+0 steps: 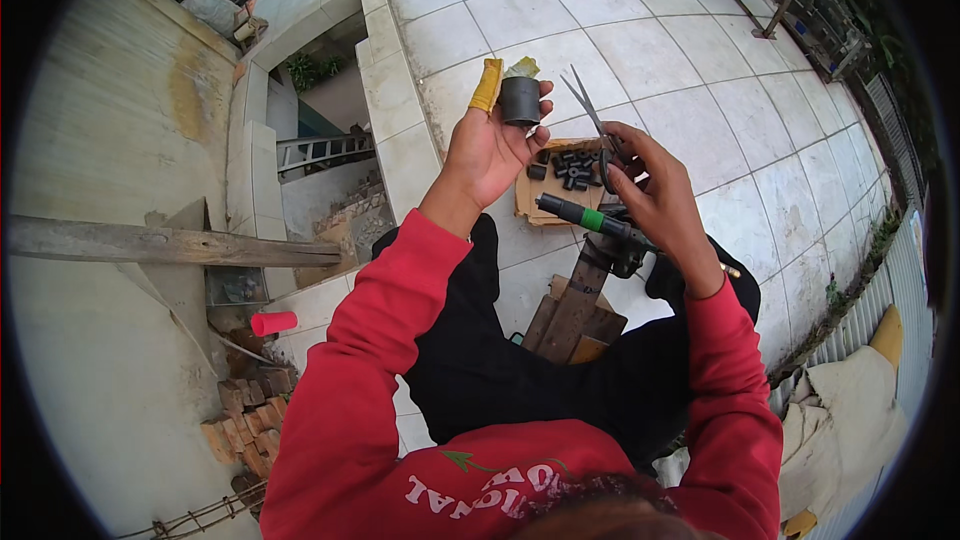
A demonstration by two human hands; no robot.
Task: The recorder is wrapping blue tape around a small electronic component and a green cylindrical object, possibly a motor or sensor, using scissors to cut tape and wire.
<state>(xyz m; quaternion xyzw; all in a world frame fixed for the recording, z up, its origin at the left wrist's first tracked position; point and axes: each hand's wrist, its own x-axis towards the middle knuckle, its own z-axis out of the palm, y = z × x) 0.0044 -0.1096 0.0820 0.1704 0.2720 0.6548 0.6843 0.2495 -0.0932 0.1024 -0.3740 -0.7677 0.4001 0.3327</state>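
Observation:
My left hand [488,155], palm up, grips a short dark grey cylinder [520,102] between thumb and fingers. A yellow wrap covers the thumb, and a paler yellowish wrap shows at a fingertip behind the cylinder. My right hand [650,180] is closed on the handles of a pair of scissors [590,108], whose slightly parted blades point up and left toward the cylinder without touching it. Below the hands, a black power tool with a green band [592,219] sits on a wooden post [575,300] between my legs.
A shallow cardboard box [530,202] with several small black parts lies on the tiled floor [640,20]. To the left are an opening with a ladder [325,152], a wooden beam [170,240], a red cup-like object [273,323] and stacked bricks [245,420].

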